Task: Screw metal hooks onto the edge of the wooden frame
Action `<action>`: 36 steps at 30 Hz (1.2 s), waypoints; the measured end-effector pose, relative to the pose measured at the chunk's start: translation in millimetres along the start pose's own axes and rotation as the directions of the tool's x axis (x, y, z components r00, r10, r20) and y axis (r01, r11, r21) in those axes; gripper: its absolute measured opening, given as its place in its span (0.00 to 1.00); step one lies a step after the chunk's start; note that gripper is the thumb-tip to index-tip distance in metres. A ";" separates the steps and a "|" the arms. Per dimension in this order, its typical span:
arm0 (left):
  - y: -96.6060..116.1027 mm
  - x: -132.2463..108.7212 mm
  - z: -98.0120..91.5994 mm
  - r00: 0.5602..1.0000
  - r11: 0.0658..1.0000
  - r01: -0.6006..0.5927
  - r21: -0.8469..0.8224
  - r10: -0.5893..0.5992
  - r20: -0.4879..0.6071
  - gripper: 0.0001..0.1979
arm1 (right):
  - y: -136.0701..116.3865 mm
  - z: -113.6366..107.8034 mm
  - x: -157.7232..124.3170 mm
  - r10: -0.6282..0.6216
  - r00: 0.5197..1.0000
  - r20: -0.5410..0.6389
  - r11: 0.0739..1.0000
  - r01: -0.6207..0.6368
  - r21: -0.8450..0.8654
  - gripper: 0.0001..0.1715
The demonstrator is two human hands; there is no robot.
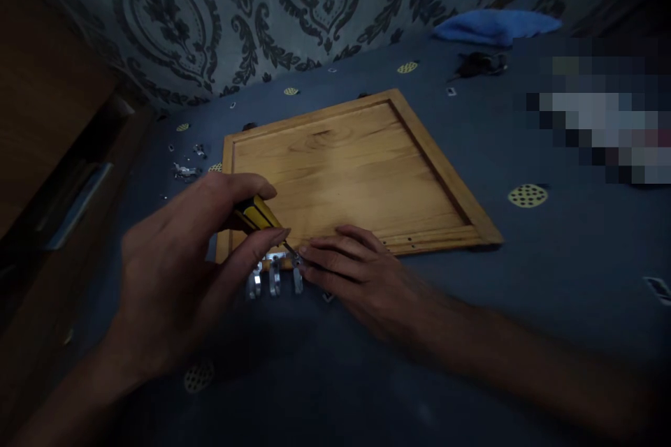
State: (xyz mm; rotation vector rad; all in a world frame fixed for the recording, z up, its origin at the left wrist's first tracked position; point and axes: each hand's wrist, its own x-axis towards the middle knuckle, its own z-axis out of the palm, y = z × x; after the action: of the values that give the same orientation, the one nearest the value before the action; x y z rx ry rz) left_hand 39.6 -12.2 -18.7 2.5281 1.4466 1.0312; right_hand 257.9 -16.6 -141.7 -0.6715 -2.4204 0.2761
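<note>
A square wooden panel [356, 167] with a raised rim lies flat on a dark blue patterned surface. My left hand [178, 272] is closed round a screwdriver [256, 215] with a yellow and black handle, its tip pointing at the panel's near edge. My right hand [351, 272] rests there with fingers pressed together beside the tip, pinching something too small to name. A metal rack with three hooks [273, 279] sticks out from under that edge, just below the two hands.
Small metal fittings [186, 169] lie scattered left of the panel. A blue cloth [493, 24] and a dark object [479, 64] sit at the far right. A wooden cabinet [47, 105] with a metal handle stands at the left.
</note>
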 end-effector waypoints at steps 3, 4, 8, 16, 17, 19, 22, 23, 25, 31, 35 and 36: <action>-3.4 1.3 2.2 1.000 1.000 -0.015 0.025 0.015 0.010 0.08 | -0.1 -0.1 0.8 -0.007 1.000 -0.021 1.000 0.006 -0.014 0.21; -5.0 1.8 3.1 1.000 1.000 -0.021 0.015 0.021 -0.004 0.08 | -0.1 -0.1 1.1 -0.013 0.999 -0.031 1.000 0.012 -0.019 0.21; -10.3 3.8 5.6 1.000 0.999 -0.031 -0.020 0.031 0.007 0.10 | -0.7 -0.1 1.9 -0.033 0.998 -0.056 0.999 0.031 -0.040 0.21; -7.8 2.4 3.8 0.999 0.997 -0.008 -0.071 0.011 0.037 0.11 | -0.3 1.3 0.6 -0.046 0.997 -0.055 0.998 0.043 -0.046 0.21; -7.6 1.8 3.6 0.999 0.996 -0.004 -0.084 0.007 0.046 0.11 | 0.0 1.2 0.4 -0.045 0.998 -0.050 0.998 0.043 -0.044 0.21; -7.5 0.7 2.9 0.998 0.994 0.014 -0.108 -0.008 0.063 0.11 | 0.6 0.9 0.0 -0.041 0.998 -0.042 0.998 0.040 -0.042 0.22; -6.0 -0.1 -1.3 1.000 0.992 0.026 -0.124 -0.024 0.020 0.12 | 1.1 0.5 -0.8 -0.037 0.999 -0.026 0.999 0.036 -0.037 0.23; -4.9 0.1 -3.7 0.999 0.992 0.037 -0.118 -0.038 -0.012 0.12 | 1.3 0.6 -1.1 -0.036 0.999 -0.017 0.999 0.035 -0.036 0.23; -2.3 1.2 -9.1 0.994 0.992 0.066 -0.109 -0.075 -0.079 0.12 | 1.6 1.2 -1.6 -0.038 0.999 -0.023 0.999 0.038 -0.039 0.23; -14.6 8.8 -4.1 0.974 0.937 0.195 -0.291 -0.219 -0.052 0.08 | 2.1 2.7 -1.7 -0.051 0.998 -0.029 0.997 0.049 -0.059 0.22; -53.4 12.5 17.6 0.938 0.787 0.333 -0.520 -0.331 0.100 0.20 | 2.3 4.3 -2.1 -0.054 0.997 -0.050 0.997 0.051 -0.064 0.23; -65.1 12.1 22.3 0.938 0.783 0.336 -0.524 -0.326 0.114 0.21 | 2.5 5.2 -2.3 -0.051 0.997 -0.055 0.997 0.048 -0.064 0.22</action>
State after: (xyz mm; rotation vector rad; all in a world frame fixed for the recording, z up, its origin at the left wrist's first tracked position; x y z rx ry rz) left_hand 7.7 39.7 -52.8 1.8064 1.2958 1.1441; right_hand 257.4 -15.9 -147.8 -0.6369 -2.3964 0.1599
